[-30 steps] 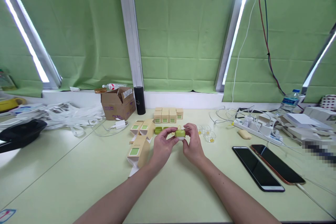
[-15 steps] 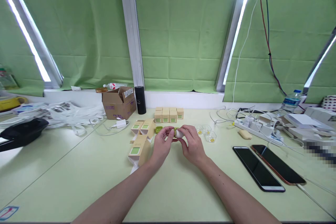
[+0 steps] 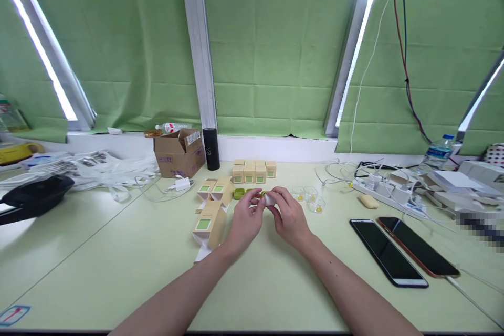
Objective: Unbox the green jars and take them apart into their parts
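Note:
Between the fingertips of both my hands is a small white-and-olive-green object (image 3: 270, 200), partly covered by the fingers; its kind is too small to tell. My left hand (image 3: 247, 219) pinches its green side. The white side sits in the closed fingers of my right hand (image 3: 290, 220). Just behind my left fingers stands an olive-green case (image 3: 239, 194). Left of that hand are several beige cartons with green labels, the nearest carton (image 3: 210, 224) with its flaps open. To the right of my right hand lie clear plastic containers (image 3: 316, 206) with yellow bits inside.
Several small closed boxes (image 3: 249, 172) stand in rows at the back. A brown cardboard box (image 3: 179, 155) and a black cylinder (image 3: 211, 149) are behind left. Two phones (image 3: 388, 252) lie at right, near a power strip (image 3: 388, 194) with tangled cables.
My left fingers have closed further around the small object, and less of its green part shows. The whole view has shifted slightly; the things on the table have stayed put.

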`<move>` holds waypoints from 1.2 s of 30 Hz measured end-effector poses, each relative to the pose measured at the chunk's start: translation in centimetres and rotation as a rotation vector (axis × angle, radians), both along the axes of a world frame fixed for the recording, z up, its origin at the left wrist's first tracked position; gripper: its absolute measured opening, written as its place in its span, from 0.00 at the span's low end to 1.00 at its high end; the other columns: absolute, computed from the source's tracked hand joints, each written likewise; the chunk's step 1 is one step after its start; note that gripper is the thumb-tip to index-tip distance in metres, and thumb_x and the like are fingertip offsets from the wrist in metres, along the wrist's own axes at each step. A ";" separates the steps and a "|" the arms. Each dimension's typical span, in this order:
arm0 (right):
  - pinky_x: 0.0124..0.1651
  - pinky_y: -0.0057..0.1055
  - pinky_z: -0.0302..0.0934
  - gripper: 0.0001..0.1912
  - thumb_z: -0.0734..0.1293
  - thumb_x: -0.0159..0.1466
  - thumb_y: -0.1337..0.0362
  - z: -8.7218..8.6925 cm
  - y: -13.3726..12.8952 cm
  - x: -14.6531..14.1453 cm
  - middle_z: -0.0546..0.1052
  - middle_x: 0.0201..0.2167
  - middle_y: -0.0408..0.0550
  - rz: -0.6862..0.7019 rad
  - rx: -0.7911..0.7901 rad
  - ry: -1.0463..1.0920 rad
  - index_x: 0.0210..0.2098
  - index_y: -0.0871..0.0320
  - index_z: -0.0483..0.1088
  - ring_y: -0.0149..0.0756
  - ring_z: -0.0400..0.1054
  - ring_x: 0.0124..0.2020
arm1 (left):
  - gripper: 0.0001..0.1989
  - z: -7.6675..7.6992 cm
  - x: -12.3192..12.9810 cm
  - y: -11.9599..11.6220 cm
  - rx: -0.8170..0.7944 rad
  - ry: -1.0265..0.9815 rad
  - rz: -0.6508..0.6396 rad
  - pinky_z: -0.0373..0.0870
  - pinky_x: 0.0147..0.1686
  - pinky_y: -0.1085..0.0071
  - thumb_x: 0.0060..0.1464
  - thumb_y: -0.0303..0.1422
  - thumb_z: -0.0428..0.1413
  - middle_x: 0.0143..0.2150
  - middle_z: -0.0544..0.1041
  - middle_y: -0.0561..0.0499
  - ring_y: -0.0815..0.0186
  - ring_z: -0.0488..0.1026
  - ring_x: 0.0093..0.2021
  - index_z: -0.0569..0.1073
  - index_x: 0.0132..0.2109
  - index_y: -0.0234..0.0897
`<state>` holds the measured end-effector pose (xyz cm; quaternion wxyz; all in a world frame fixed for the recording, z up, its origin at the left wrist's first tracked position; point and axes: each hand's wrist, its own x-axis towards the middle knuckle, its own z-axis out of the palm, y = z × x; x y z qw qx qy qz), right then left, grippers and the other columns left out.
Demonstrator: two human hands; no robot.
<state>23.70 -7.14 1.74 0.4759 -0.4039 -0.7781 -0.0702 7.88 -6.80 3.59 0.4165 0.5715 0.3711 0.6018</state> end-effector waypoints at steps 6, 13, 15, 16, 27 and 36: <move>0.43 0.42 0.72 0.21 0.58 0.71 0.70 0.0 0.0 0.1 0.73 0.53 0.58 -0.017 -0.033 -0.044 0.61 0.52 0.65 0.48 0.74 0.49 | 0.16 -0.3 -0.2 0.3 -0.037 -0.067 -0.059 0.78 0.41 0.67 0.56 0.35 0.67 0.55 0.77 0.40 0.62 0.78 0.42 0.80 0.51 0.38; 0.47 0.44 0.75 0.23 0.60 0.71 0.69 -0.1 0.0 0.1 0.72 0.54 0.57 0.024 -0.069 0.010 0.64 0.51 0.62 0.48 0.73 0.51 | 0.12 -0.2 -0.3 0.7 -0.050 -0.022 -0.108 0.80 0.41 0.65 0.58 0.35 0.64 0.49 0.81 0.41 0.60 0.79 0.40 0.83 0.48 0.37; 0.49 0.45 0.75 0.23 0.60 0.72 0.68 -0.1 0.0 0.1 0.72 0.55 0.57 0.039 -0.077 0.031 0.65 0.51 0.62 0.48 0.73 0.52 | 0.12 -0.2 -0.3 0.7 -0.057 -0.004 -0.098 0.80 0.42 0.63 0.59 0.36 0.63 0.49 0.82 0.41 0.59 0.80 0.40 0.83 0.48 0.37; 0.49 0.45 0.75 0.22 0.60 0.72 0.68 -0.1 0.0 0.1 0.71 0.55 0.57 0.042 -0.083 0.034 0.64 0.51 0.62 0.48 0.73 0.52 | 0.12 -0.2 -0.3 0.8 -0.056 0.005 -0.096 0.80 0.42 0.62 0.60 0.36 0.63 0.49 0.82 0.41 0.59 0.80 0.40 0.83 0.48 0.37; 0.46 0.44 0.75 0.17 0.62 0.71 0.66 0.0 0.0 0.2 0.71 0.51 0.57 0.027 -0.100 0.015 0.59 0.53 0.68 0.47 0.74 0.46 | 0.14 -0.1 -0.4 0.5 -0.055 -0.016 -0.111 0.80 0.44 0.61 0.59 0.40 0.63 0.49 0.82 0.41 0.56 0.80 0.45 0.83 0.48 0.38; 0.43 0.41 0.75 0.16 0.62 0.71 0.68 -0.2 -0.1 0.1 0.71 0.50 0.56 0.013 -0.058 -0.009 0.58 0.54 0.67 0.43 0.74 0.43 | 0.16 -0.5 -0.5 1.0 -0.058 0.032 -0.167 0.81 0.48 0.56 0.62 0.40 0.59 0.51 0.81 0.40 0.56 0.80 0.47 0.80 0.51 0.35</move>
